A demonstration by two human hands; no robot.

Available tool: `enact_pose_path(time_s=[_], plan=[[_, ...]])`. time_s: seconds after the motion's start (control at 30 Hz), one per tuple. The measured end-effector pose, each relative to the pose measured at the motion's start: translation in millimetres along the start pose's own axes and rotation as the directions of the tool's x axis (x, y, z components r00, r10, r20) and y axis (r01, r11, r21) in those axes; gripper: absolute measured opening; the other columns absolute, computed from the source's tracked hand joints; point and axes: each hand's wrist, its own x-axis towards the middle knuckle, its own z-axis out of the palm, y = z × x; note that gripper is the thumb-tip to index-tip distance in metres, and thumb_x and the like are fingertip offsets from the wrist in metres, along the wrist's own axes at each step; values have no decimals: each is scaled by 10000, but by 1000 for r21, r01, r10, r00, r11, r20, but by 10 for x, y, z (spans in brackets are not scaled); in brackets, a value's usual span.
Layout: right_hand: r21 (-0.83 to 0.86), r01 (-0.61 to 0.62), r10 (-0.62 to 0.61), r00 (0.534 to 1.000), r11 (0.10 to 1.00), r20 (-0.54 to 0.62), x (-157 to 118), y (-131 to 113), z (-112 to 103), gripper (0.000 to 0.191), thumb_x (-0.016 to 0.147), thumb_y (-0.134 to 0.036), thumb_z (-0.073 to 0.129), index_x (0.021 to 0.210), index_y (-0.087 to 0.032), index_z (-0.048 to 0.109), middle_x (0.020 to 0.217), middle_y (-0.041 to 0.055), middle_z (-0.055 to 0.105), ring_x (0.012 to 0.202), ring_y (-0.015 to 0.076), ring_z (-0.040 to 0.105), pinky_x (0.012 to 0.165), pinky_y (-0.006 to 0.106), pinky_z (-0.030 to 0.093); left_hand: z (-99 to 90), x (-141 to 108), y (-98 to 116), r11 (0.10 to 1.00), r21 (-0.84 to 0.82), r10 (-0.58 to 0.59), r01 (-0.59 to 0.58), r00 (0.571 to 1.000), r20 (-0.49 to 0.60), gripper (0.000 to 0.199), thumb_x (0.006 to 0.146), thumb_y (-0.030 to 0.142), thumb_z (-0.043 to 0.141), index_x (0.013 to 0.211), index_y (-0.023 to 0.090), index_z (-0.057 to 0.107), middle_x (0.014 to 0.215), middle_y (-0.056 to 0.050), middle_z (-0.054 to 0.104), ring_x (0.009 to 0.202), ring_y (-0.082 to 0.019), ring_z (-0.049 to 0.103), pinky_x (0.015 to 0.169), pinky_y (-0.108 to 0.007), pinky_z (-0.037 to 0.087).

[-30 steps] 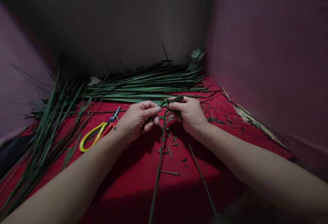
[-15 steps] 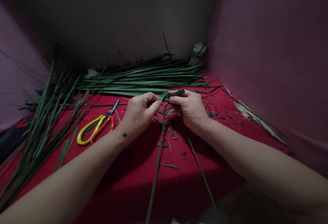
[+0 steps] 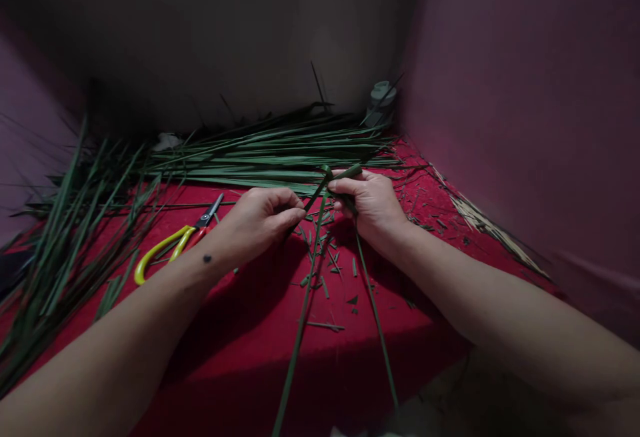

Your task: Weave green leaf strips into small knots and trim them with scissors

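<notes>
My right hand pinches a small green woven leaf piece, with a leaf stub poking out above its fingers. Two long thin leaf strips hang from the piece toward me and run past the table's front edge. Between thumb and forefinger, my left hand grips a green leaf strip that slants up to the woven piece. Scissors with yellow and red handles lie left of that hand, partly hidden behind my forearm.
Long green leaves are piled along the back, with more leaves at the left. A white bottle stands at the back right. Pale thin sticks lie along the right wall. Leaf scraps dot the red cloth.
My left hand has moved left and slightly down from the woven piece, drawing out a leaf strip. The right hand stays at the piece. The view has shifted slightly.
</notes>
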Motion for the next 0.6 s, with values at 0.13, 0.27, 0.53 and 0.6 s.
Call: enact_pose_path(time_s=[0.13,0.27,0.53,0.6], plan=[[-45,-9,14,994,999,110,-40,8,8,174,565,-89,641,733,-133,628,526,-53,543,361,43,420,315,185,251,-5,58,-25,985,-128,100,-118,985,-138,334,783,227,578,1112,172,580,828,-20,645,702,-116,573,657,-223,449],[-53,-72,83,959,996,270,-102,7,23,139,574,-103,651,709,-129,631,519,-47,541,374,46,422,318,182,246,30,77,-12,957,-179,194,-227,963,-187,384,769,174,594,1153,175,587,991,-44,660,891,-141,603,807,-253,462],[-30,-125,129,947,992,294,-138,21,49,137,581,-105,643,712,-144,629,520,-51,545,365,50,425,323,191,256,147,11,-24,979,38,202,-202,914,-352,192,765,182,618,941,160,692,887,-35,708,779,-141,627,735,-236,481],[-23,-155,155,952,988,265,-139,14,56,163,571,-101,648,727,-147,633,540,-50,560,371,49,436,326,188,251,176,-6,-51,971,85,240,-224,889,-390,207,767,206,625,961,186,695,926,-38,706,821,-151,631,775,-243,476]])
